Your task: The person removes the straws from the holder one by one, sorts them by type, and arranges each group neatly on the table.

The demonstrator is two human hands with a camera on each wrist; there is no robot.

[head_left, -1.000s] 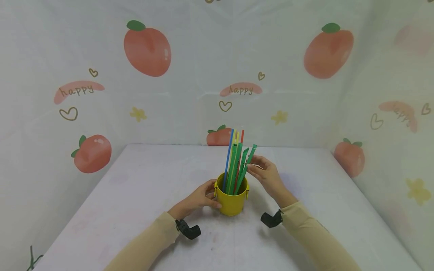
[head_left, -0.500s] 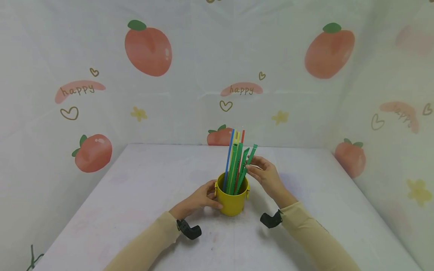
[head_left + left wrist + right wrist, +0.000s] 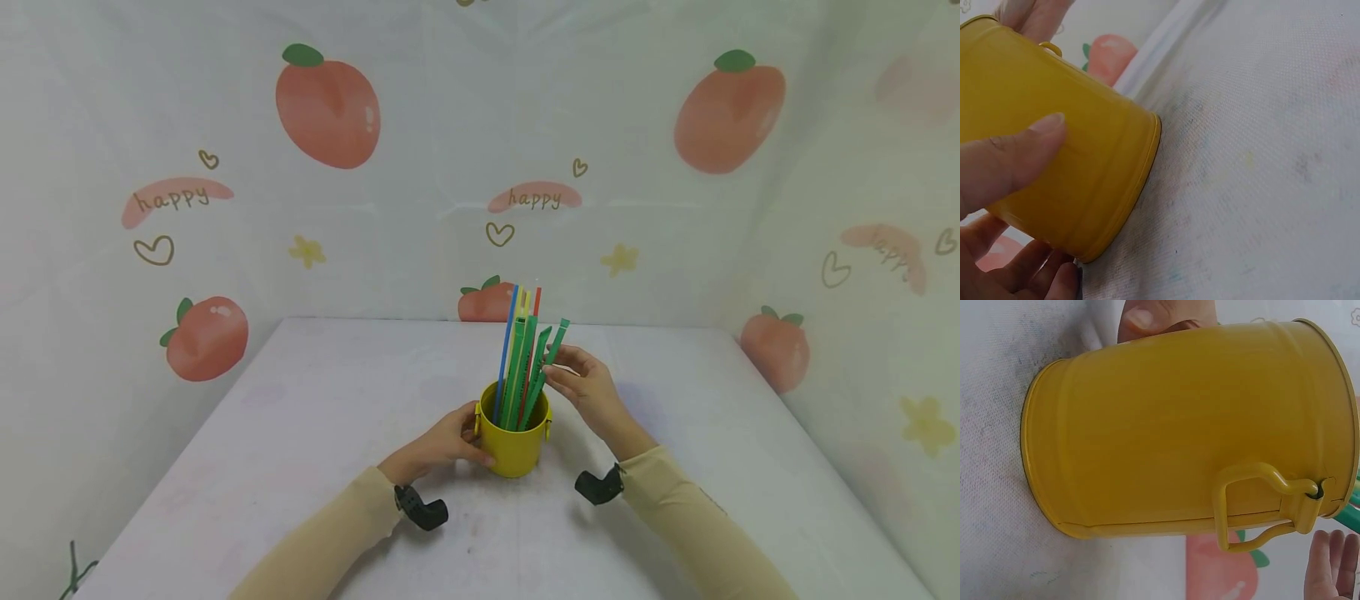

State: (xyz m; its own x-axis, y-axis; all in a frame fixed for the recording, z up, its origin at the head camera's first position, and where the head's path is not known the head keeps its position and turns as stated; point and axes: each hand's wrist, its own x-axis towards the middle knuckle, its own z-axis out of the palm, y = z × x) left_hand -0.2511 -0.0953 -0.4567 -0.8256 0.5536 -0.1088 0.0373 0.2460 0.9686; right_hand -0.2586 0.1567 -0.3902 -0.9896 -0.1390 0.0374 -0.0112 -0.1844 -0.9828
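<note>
A small yellow metal bucket [image 3: 512, 452] with side ring handles stands upright on the table. Thin sticks rise from it: blue [image 3: 505, 354], yellow and red ones that look like straws, and several green printed strips [image 3: 517, 375] like wrapped straws. My left hand [image 3: 442, 440] grips the bucket's left side. In the left wrist view its thumb [image 3: 1019, 159] lies along the wall, with fingers curled beneath. My right hand [image 3: 588, 390] pinches the rightmost green strip [image 3: 557, 343] between thumb and fingers, above the rim. The strip's lower end is inside the bucket.
The white table [image 3: 360, 392] runs back to a curtain [image 3: 420, 208] printed with peaches, hearts and flowers. Black wrist cameras [image 3: 422, 508] sit on both wrists. A green cord [image 3: 73, 575] shows at the lower left.
My left hand has slid slightly lower and to the right on the bucket. The right hand, the strips and the bucket stay almost still.
</note>
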